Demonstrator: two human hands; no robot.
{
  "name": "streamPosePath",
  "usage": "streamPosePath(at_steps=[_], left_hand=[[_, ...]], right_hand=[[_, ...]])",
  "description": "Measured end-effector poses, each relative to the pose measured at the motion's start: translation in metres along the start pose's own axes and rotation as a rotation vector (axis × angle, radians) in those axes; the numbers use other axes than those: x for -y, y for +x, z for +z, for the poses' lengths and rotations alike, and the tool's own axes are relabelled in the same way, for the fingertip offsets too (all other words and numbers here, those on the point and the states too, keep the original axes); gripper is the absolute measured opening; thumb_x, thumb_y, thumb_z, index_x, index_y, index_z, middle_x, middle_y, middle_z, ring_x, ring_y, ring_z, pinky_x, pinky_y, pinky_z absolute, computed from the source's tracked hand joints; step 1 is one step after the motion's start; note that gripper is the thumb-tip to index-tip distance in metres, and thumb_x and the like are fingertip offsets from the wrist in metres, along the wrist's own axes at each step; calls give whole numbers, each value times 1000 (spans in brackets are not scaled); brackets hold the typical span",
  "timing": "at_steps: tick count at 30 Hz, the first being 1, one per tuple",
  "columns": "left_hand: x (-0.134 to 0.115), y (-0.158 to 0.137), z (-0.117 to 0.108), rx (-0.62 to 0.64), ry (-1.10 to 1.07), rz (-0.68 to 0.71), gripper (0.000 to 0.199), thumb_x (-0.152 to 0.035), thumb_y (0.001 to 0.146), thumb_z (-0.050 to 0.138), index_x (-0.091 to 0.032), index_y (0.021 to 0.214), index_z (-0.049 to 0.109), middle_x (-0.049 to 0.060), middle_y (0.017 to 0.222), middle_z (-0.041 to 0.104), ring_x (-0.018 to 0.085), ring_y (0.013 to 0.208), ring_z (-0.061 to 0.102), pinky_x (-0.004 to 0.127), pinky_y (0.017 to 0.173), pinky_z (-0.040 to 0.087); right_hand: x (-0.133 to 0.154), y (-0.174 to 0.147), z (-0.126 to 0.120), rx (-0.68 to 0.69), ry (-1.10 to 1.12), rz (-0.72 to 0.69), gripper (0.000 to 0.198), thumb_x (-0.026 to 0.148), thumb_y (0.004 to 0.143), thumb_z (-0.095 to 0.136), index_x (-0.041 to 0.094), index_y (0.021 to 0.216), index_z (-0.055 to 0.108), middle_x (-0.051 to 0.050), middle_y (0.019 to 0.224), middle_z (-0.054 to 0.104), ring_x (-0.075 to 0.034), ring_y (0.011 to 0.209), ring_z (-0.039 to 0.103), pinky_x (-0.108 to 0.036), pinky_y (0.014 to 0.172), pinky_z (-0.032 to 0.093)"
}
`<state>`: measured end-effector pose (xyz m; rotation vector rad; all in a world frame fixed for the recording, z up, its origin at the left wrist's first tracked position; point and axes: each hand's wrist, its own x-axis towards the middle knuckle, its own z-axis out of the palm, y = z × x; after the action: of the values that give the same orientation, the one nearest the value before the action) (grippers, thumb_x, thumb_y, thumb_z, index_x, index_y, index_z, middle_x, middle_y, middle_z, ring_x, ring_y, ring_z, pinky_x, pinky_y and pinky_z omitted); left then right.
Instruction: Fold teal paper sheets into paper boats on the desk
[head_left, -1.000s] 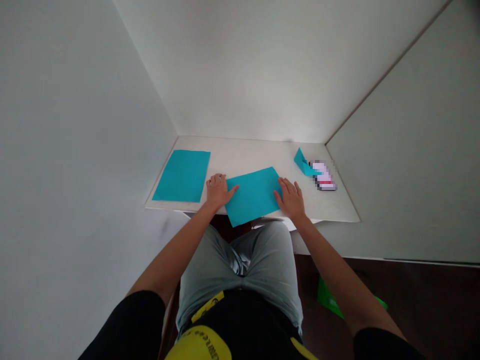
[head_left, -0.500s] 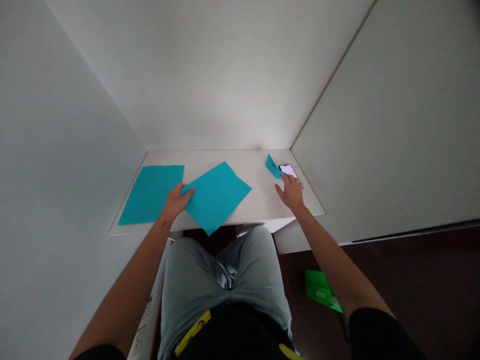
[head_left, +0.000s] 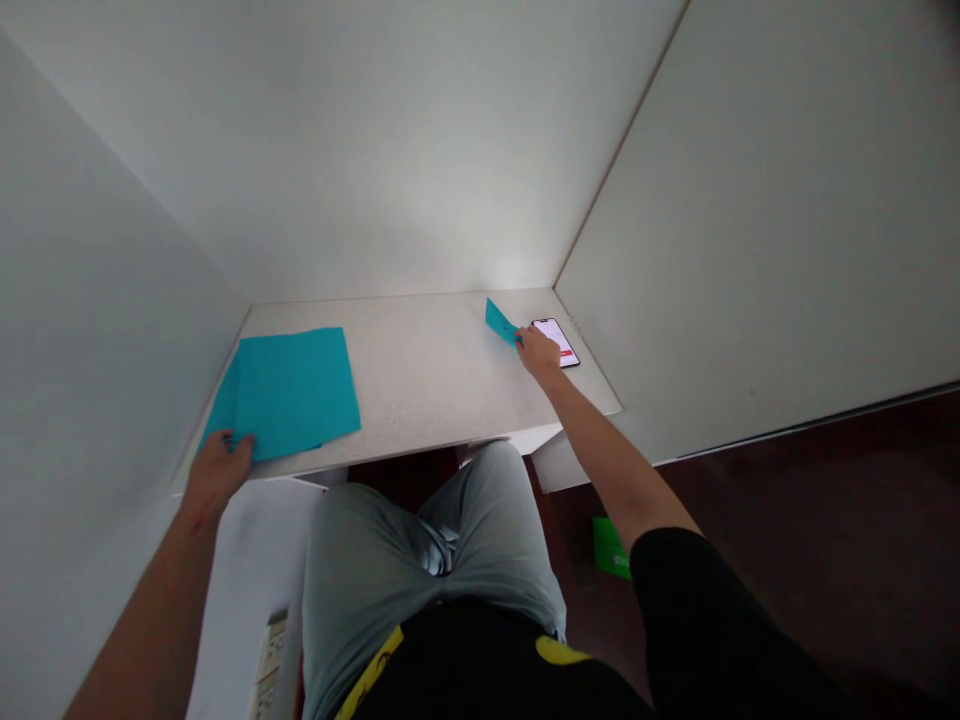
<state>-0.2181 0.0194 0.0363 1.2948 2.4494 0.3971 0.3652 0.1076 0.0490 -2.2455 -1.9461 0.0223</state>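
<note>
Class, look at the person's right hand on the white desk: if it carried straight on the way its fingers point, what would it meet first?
The right hand points up-left toward the small folded teal paper, seemingly touching it already; the phone lies beside it, probably off that line.

No legible text; phone (head_left: pixel 556 342) screen lit, red bar, wording too small to read.

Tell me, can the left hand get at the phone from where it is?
Probably not without shifting: the left hand sits at the blue paper on the desk's far left, while the phone lies at the far right, by the right hand.
</note>
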Motion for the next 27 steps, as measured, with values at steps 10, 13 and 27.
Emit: streamPosePath(at_steps=[10, 13, 27], left_hand=[[-28, -48, 9, -350, 89, 119, 60, -53, 90, 67, -22, 141, 55, 17, 154, 49, 37, 109, 70, 55, 90, 61], [-78, -76, 38, -182, -178, 477, 54, -56, 98, 60, -17, 136, 60, 15, 127, 62, 30, 107, 68, 46, 93, 60], [-191, -92, 137, 474, -632, 687, 30, -28, 94, 65, -22, 123, 64, 8, 114, 75, 17, 81, 71, 32, 78, 59]], right_hand=[[58, -90, 32, -68, 409, -382, 37, 23, 109, 46, 28, 130, 76, -9, 130, 66, -22, 115, 67, -34, 97, 58], [73, -99, 47, -43, 530, -513, 36, 22, 108, 46, 25, 127, 76, -10, 128, 67, -23, 123, 64, -39, 109, 54], [90, -105, 59, -16, 653, -484, 32, 27, 105, 52, 23, 132, 69, -15, 146, 51, -24, 117, 66, -42, 100, 60]])
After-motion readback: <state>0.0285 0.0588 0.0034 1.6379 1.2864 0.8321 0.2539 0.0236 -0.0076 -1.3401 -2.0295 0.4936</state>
